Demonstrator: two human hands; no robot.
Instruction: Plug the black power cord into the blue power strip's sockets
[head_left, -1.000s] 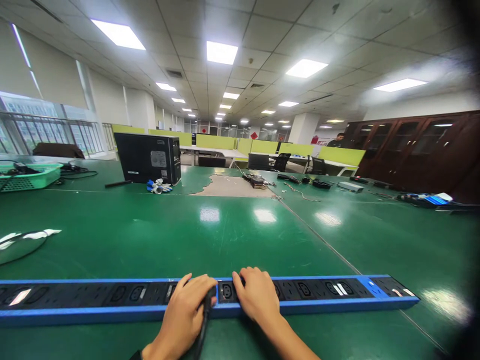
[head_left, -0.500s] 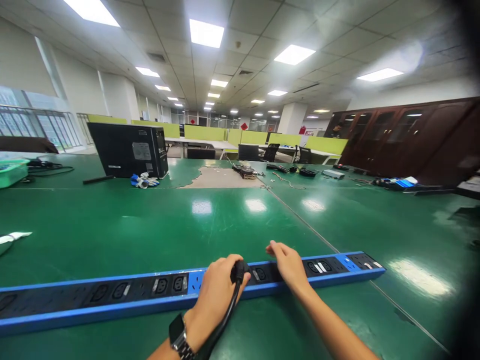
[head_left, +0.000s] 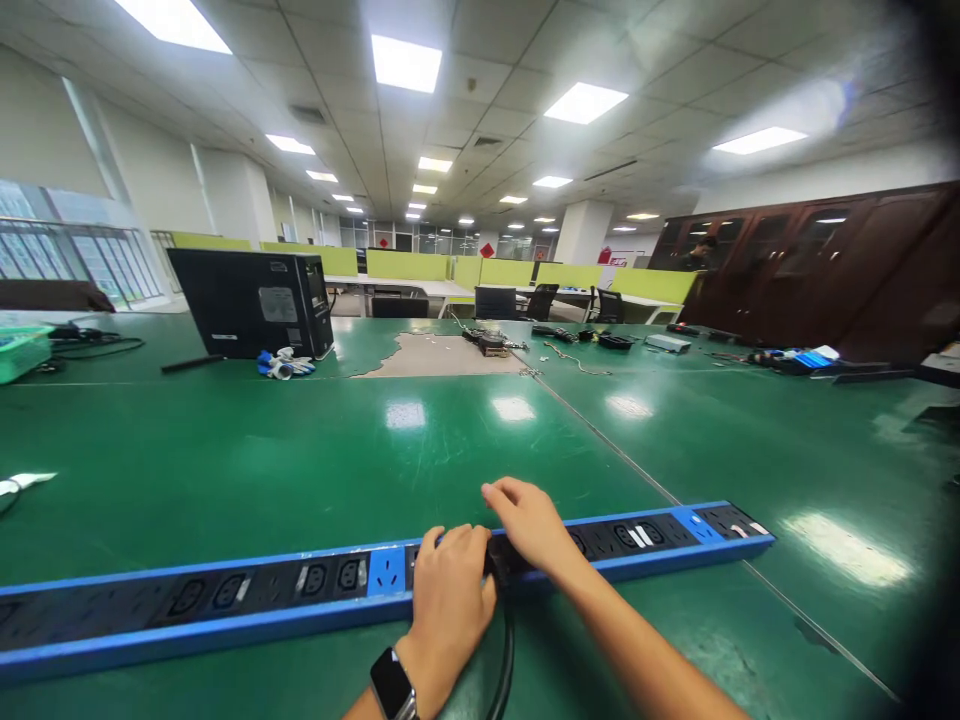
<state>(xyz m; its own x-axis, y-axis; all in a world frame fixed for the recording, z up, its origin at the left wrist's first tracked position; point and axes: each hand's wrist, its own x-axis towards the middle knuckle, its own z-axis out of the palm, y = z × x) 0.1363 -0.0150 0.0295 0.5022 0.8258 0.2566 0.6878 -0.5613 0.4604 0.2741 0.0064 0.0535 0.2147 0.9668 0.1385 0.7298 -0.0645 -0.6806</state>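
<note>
Power strip [head_left: 387, 572]: lies across the near part of the green table [head_left: 337, 450]; has blue edges and a row of upward-facing sockets; slants slightly, right end farther away.
Black plug [head_left: 497, 560]: sits at the strip between both hands; too hidden to tell whether seated in a socket.
Black cable [head_left: 506, 650]: runs from the plug down over the near side of the strip.
Left hand [head_left: 450, 585]: bends over the strip, thumb and fingers closed on the plug; fingertips partly hidden.
Right hand [head_left: 529, 520]: reaches over the strip just beside the plug; cannot tell whether grasping or loose, most fingers out of sight.
Wristwatch [head_left: 392, 684]: circles the left wrist, dark screen up.
Green table: bears a black computer case [head_left: 240, 305] at far left, blue-and-white gloves [head_left: 285, 364] just before it, and a green basket [head_left: 22, 352] at the left edge.
Background: shows yellow-green partitions [head_left: 409, 264], dark wooden cabinets [head_left: 795, 260] on the right and a person [head_left: 701, 252] near them.
</note>
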